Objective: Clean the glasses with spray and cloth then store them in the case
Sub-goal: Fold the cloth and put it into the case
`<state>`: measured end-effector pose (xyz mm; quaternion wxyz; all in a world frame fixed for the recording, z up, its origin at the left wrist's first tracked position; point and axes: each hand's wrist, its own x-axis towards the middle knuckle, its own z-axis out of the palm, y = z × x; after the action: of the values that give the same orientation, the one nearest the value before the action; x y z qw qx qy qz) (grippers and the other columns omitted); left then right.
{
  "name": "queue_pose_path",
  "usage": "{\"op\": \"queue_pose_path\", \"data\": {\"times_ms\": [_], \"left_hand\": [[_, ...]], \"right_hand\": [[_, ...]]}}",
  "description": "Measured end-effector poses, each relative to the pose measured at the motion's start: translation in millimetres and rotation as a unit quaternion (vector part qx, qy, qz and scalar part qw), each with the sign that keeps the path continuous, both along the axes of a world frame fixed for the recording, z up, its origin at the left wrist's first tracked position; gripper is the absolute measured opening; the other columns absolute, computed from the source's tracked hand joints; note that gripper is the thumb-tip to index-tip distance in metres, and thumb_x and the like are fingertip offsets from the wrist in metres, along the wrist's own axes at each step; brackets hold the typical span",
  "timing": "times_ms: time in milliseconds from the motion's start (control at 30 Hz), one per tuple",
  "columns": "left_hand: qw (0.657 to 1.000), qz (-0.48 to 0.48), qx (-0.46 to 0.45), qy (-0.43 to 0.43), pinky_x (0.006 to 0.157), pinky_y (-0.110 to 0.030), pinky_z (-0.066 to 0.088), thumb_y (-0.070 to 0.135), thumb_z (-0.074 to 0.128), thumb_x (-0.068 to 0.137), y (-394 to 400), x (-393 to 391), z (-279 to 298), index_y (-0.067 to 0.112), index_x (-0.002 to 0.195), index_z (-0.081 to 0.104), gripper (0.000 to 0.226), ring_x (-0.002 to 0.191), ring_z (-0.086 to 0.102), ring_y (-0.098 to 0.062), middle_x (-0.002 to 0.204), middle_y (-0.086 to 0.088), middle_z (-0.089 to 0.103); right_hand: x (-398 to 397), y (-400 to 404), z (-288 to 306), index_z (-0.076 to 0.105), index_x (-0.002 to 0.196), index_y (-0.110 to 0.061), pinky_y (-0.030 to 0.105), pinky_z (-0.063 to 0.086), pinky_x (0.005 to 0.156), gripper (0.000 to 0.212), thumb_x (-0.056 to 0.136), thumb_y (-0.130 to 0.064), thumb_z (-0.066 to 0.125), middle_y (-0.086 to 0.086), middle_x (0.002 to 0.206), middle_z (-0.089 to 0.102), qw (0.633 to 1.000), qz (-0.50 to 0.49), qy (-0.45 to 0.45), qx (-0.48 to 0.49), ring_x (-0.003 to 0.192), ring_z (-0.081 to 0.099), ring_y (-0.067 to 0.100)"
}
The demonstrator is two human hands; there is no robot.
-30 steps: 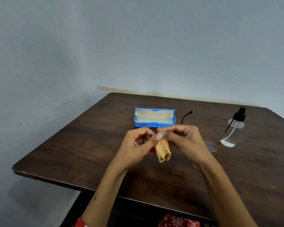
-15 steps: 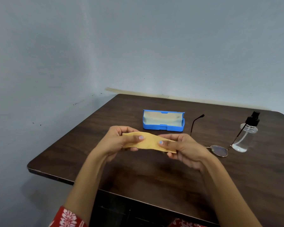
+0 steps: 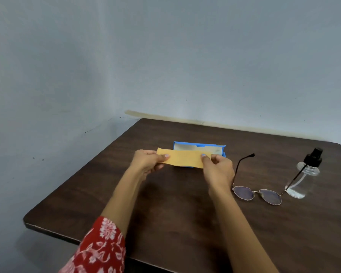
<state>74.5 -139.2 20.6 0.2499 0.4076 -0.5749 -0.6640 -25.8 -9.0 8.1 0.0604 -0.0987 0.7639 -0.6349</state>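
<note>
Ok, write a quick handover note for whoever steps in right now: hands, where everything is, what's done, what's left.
Left hand and right hand: each pinches one end of the cloth, stretched flat in front of the case.
Case: open on the table.
Glasses: unfolded on the table, right of the hands, beside the spray.
Done: cloth folded into a strip. Whether the lenses were cleaned cannot be told.
Left: store the glasses, close the case.

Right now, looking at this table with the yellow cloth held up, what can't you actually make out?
- Head view: the front of the blue case, hidden behind the cloth that the left hand and right hand hold.
- How much liquid is in the clear spray bottle: too transparent to tell.
- Whether the glasses have smudged lenses: too small.
- The table: its right side is cut off by the frame edge.
</note>
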Motion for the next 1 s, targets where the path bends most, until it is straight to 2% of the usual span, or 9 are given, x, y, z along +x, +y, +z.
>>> {"op": "queue_pose_path", "data": {"times_ms": [100, 200, 300, 467, 567, 667, 733, 833, 1000], "left_hand": [[0.997, 0.031, -0.051, -0.05, 0.06, -0.022, 0.049, 0.022, 0.076, 0.077, -4, -27, -7, 0.013, 0.086, 0.064, 0.018, 0.064, 0.051, -0.011, 0.077, 0.001, 0.058], [0.994, 0.045, -0.078, -0.057, 0.08, -0.031, 0.05, 0.027, 0.076, 0.077, -6, -46, -18, 0.015, 0.077, 0.064, 0.017, 0.085, 0.054, -0.015, 0.081, 0.005, 0.056], [0.991, 0.048, -0.109, -0.061, 0.073, -0.029, 0.044, 0.028, 0.077, 0.075, -6, -58, -26, 0.006, 0.08, 0.069, 0.025, 0.08, 0.054, -0.011, 0.087, -0.001, 0.064], [0.985, 0.056, -0.15, -0.058, 0.063, -0.025, 0.041, 0.024, 0.076, 0.075, -5, -71, -30, 0.008, 0.066, 0.061, 0.024, 0.066, 0.048, -0.005, 0.071, 0.003, 0.057], [0.979, 0.063, -0.186, -0.055, 0.058, -0.023, 0.039, 0.023, 0.076, 0.075, -6, -74, -33, 0.009, 0.059, 0.058, 0.028, 0.067, 0.052, -0.009, 0.066, 0.002, 0.058], [0.974, 0.066, -0.212, -0.049, 0.057, -0.023, 0.04, 0.023, 0.076, 0.075, -6, -76, -37, 0.003, 0.069, 0.065, 0.024, 0.069, 0.056, -0.012, 0.073, -0.006, 0.065], [0.97, 0.064, -0.232, -0.044, 0.056, -0.022, 0.04, 0.022, 0.076, 0.076, -6, -77, -39, 0.008, 0.067, 0.066, 0.019, 0.069, 0.056, -0.01, 0.073, -0.002, 0.065], [0.963, 0.067, -0.257, -0.05, 0.062, -0.021, 0.039, 0.021, 0.078, 0.074, -6, -78, -43, 0.015, 0.065, 0.065, 0.017, 0.074, 0.055, -0.006, 0.074, 0.008, 0.061], [0.95, 0.062, -0.298, -0.072, 0.072, -0.019, 0.038, 0.018, 0.079, 0.071, -7, -81, -49, 0.006, 0.077, 0.073, 0.015, 0.085, 0.052, -0.003, 0.093, 0.003, 0.065]], "right_hand": [[-6, -12, -5, 0.065, 0.1, -0.001, 0.021, 0.034, 0.062, 0.025, 0.092, -0.024, 0.058, 0.011, 0.107, 0.061, 0.997, -0.062, 0.034, 0.04, 0.095, 0.057, 0.025], [-17, -22, -10, 0.063, 0.102, 0.001, 0.025, 0.036, 0.073, 0.025, 0.093, -0.021, 0.056, 0.012, 0.119, 0.052, 0.993, -0.1, 0.058, 0.034, 0.102, 0.056, 0.027], [-28, -27, -13, 0.061, 0.107, 0.0, 0.029, 0.038, 0.085, 0.025, 0.094, -0.021, 0.054, 0.009, 0.127, 0.044, 0.99, -0.114, 0.07, 0.046, 0.11, 0.052, 0.027], [-47, -30, -19, 0.061, 0.111, 0.0, 0.027, 0.037, 0.087, 0.029, 0.094, -0.023, 0.053, 0.008, 0.135, 0.038, 0.987, -0.113, 0.073, 0.085, 0.12, 0.045, 0.024], [-60, -35, -24, 0.064, 0.093, -0.001, 0.029, 0.041, 0.082, 0.023, 0.092, -0.023, 0.057, 0.011, 0.129, 0.048, 0.989, -0.102, 0.049, 0.099, 0.11, 0.053, 0.027], [-66, -39, -24, 0.063, 0.078, -0.01, 0.037, 0.051, 0.08, 0.02, 0.087, -0.027, 0.06, 0.015, 0.107, 0.062, 0.985, -0.093, 0.049, 0.136, 0.09, 0.061, 0.03], [-69, -40, -22, 0.067, 0.081, -0.009, 0.04, 0.052, 0.081, 0.022, 0.085, -0.03, 0.061, 0.014, 0.099, 0.064, 0.978, -0.093, 0.054, 0.177, 0.09, 0.061, 0.03], [-76, -37, -19, 0.07, 0.094, -0.009, 0.04, 0.051, 0.084, 0.024, 0.086, -0.03, 0.062, 0.011, 0.101, 0.064, 0.97, -0.086, 0.052, 0.221, 0.097, 0.059, 0.03], [-83, -35, -15, 0.065, 0.109, -0.009, 0.034, 0.049, 0.08, 0.032, 0.086, -0.031, 0.066, 0.01, 0.109, 0.062, 0.959, -0.069, 0.038, 0.271, 0.103, 0.057, 0.026]]}}
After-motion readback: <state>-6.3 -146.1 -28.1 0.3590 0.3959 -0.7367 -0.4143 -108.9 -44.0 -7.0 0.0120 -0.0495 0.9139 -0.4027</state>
